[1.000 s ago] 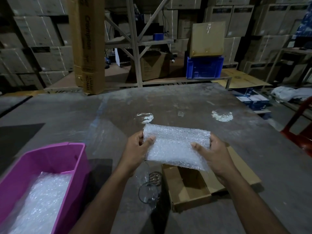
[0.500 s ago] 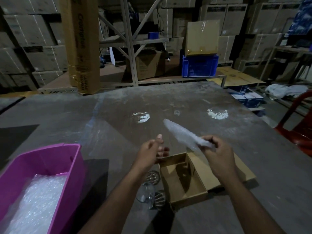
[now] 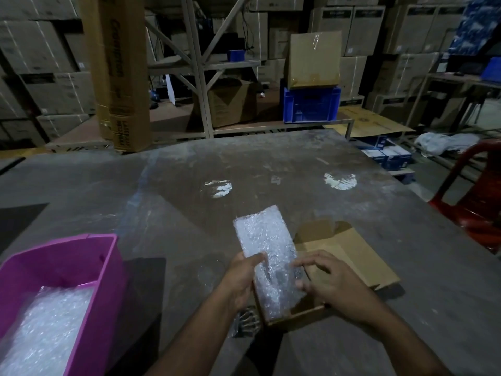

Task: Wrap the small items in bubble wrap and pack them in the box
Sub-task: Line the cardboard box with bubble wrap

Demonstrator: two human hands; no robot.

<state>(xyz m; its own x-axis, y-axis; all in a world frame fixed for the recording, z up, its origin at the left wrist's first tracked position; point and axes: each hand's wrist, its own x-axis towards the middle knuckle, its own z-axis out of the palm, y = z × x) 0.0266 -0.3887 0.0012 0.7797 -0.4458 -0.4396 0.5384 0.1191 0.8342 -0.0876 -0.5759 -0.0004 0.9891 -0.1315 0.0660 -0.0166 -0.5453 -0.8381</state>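
A sheet of bubble wrap (image 3: pixel 264 240) stretches lengthwise away from me over the open small cardboard box (image 3: pixel 349 256) on the table. My left hand (image 3: pixel 241 280) pinches the sheet's left edge with thumb on top. My right hand (image 3: pixel 329 280) lies on the sheet's near right part, fingers spread and lightly bent. A small metal wire item (image 3: pixel 245 320) lies on the table just left of the box, partly under my left wrist. The sheet and my hands hide the inside of the box.
A pink plastic bin (image 3: pixel 81 256) with more bubble wrap (image 3: pixel 46 327) stands at the near left. The grey table (image 3: pixel 244 169) runs far ahead. A red chair (image 3: pixel 477 196) stands at the right edge. Stacked cartons, a blue crate (image 3: pixel 311 104) and racking lie beyond.
The sheet went from being held flat by both hands, to hanging from the right hand alone, to being turned lengthwise over the box with both hands on it.
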